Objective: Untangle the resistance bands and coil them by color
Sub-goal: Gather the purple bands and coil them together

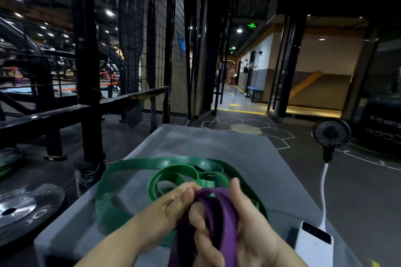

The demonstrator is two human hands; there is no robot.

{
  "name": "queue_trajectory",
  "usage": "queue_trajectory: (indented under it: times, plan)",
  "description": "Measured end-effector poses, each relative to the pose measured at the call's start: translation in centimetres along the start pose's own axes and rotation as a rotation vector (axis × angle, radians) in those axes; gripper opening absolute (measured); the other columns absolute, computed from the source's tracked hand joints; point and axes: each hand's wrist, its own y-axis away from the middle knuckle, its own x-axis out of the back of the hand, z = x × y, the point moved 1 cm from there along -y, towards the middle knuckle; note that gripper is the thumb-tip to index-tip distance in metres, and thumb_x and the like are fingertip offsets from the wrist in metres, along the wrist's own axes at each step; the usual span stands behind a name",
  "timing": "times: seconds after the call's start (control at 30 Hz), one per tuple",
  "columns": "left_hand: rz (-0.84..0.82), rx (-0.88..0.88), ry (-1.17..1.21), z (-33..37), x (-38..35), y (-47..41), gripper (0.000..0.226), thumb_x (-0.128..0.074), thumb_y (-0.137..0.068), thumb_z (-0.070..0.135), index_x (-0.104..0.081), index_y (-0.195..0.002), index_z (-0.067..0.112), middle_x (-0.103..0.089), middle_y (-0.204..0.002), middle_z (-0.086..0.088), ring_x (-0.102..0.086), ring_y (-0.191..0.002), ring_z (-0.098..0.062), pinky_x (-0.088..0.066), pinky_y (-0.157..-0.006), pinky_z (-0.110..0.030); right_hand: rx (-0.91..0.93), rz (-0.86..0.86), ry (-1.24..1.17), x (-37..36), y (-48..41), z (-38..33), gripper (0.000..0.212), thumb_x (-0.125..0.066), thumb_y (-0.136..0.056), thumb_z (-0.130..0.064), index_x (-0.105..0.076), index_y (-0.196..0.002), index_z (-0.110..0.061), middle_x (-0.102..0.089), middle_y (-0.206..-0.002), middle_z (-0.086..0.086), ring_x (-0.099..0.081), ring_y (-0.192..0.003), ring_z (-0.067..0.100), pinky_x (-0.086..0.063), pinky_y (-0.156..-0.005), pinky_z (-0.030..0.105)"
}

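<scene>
With left grip (173,204) and right grip (249,232) both clenched round the purple band (219,206), draw it slowly toward the body, free of the green band (152,161) tangled just beyond on the surface (206,143).

A grey padded platform (206,143) fills the foreground. At its near right corner lies a white rectangular power bank (312,245), and its white cable (324,197) runs up to a small round black fan (331,134). A dark round weight plate (26,208) lies on the floor at left, near a black metal rack (89,71).
</scene>
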Motion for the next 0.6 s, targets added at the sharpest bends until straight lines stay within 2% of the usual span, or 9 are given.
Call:
queue_trajectory:
  times: [0.07,0.13,0.2,0.3,0.37,0.43,0.47,0.53,0.6]
  plan:
    - [-0.041,0.07,0.095,-0.1,-0.4,0.1,0.039,-0.034,-0.097,0.048,-0.063,-0.108,0.025,-0.071,-0.093,0.027,-0.06,-0.096,0.016,-0.041,-0.077,-0.001,0.004,-0.005,-0.007,-0.1,0.2,-0.4,0.057,-0.04,-0.093,-0.065,-0.049,-0.095,-0.008,-0.064,-0.063,0.005,-0.056,-0.052,0.015,-0.038,-0.055,0.027]
    - [-0.014,0.113,0.229,-0.7,-0.6,-0.2,0.051,-0.045,-0.087,0.054,-0.066,-0.116,0.019,-0.071,-0.113,0.008,-0.06,-0.114,-0.002,-0.046,-0.089,-0.012,0.016,-0.024,-0.018,-0.3,0.4,-1.0,0.043,-0.042,-0.098,-0.052,-0.05,-0.096,-0.01,-0.065,-0.066,0.006,-0.059,-0.053,0.015,-0.044,-0.055,0.026]
    - [0.013,0.142,0.353,-0.8,-0.6,-0.1,0.048,-0.051,-0.082,0.05,-0.073,-0.11,0.019,-0.07,-0.116,-0.003,-0.062,-0.116,-0.013,-0.05,-0.089,-0.02,0.023,-0.004,-0.022,-0.2,0.6,-1.5,0.036,-0.044,-0.099,-0.046,-0.051,-0.095,-0.011,-0.064,-0.064,0.006,-0.06,-0.051,0.015,-0.046,-0.055,0.028]
    - [-0.032,0.088,0.427,-0.1,-1.3,-0.1,0.036,-0.062,-0.08,0.054,-0.076,-0.099,0.028,-0.074,-0.099,-0.005,-0.069,-0.096,-0.015,-0.053,-0.078,-0.023,0.043,0.092,0.023,0.2,0.9,-1.9,0.033,-0.053,-0.096,-0.045,-0.054,-0.087,-0.013,-0.059,-0.058,0.004,-0.058,-0.045,0.014,-0.047,-0.057,0.03]
    - [0.036,0.076,0.488,0.4,-2.1,-0.4,0.042,-0.072,-0.074,0.056,-0.071,-0.089,0.017,-0.07,-0.07,-0.004,-0.068,-0.064,-0.013,-0.053,-0.056,-0.022,0.059,0.13,0.017,0.4,0.9,-1.9,0.033,-0.062,-0.09,-0.047,-0.059,-0.083,-0.015,-0.058,-0.058,0.001,-0.057,-0.045,0.013,-0.048,-0.059,0.03]
    - [0.178,0.091,0.581,0.8,-2.8,-0.5,0.042,-0.061,-0.083,0.047,-0.056,-0.085,0.005,-0.059,-0.051,-0.009,-0.057,-0.038,-0.017,-0.044,-0.034,-0.023,0.097,0.103,-0.011,0.6,0.8,-1.6,0.028,-0.066,-0.088,-0.043,-0.064,-0.09,-0.015,-0.064,-0.068,0.001,-0.062,-0.057,0.014,-0.05,-0.067,0.031]
    - [0.229,0.087,0.605,1.0,-3.0,-0.6,0.039,-0.053,-0.081,0.044,-0.051,-0.083,0.005,-0.054,-0.045,-0.01,-0.05,-0.03,-0.018,-0.038,-0.029,-0.019,0.127,0.067,-0.032,0.7,0.7,-1.4,0.025,-0.065,-0.09,-0.036,-0.064,-0.097,-0.012,-0.068,-0.077,0.003,-0.066,-0.068,0.016,-0.052,-0.075,0.033]
    - [0.285,0.049,0.619,1.3,-3.1,-0.7,0.036,-0.047,-0.076,0.042,-0.049,-0.077,0.007,-0.048,-0.039,-0.007,-0.041,-0.023,-0.015,-0.031,-0.028,-0.013,0.169,0.018,-0.062,0.9,0.6,-0.8,0.022,-0.061,-0.093,-0.021,-0.061,-0.11,-0.006,-0.072,-0.096,0.009,-0.069,-0.092,0.023,-0.051,-0.091,0.039]
    - [0.336,0.006,0.621,1.2,-3.1,-0.9,0.032,-0.048,-0.075,0.039,-0.052,-0.076,0.007,-0.049,-0.04,-0.004,-0.044,-0.028,-0.013,-0.034,-0.03,-0.015,0.183,-0.012,-0.063,1.0,0.7,-0.6,0.02,-0.055,-0.096,-0.013,-0.06,-0.114,-0.005,-0.071,-0.104,0.013,-0.069,-0.1,0.026,-0.051,-0.095,0.04]
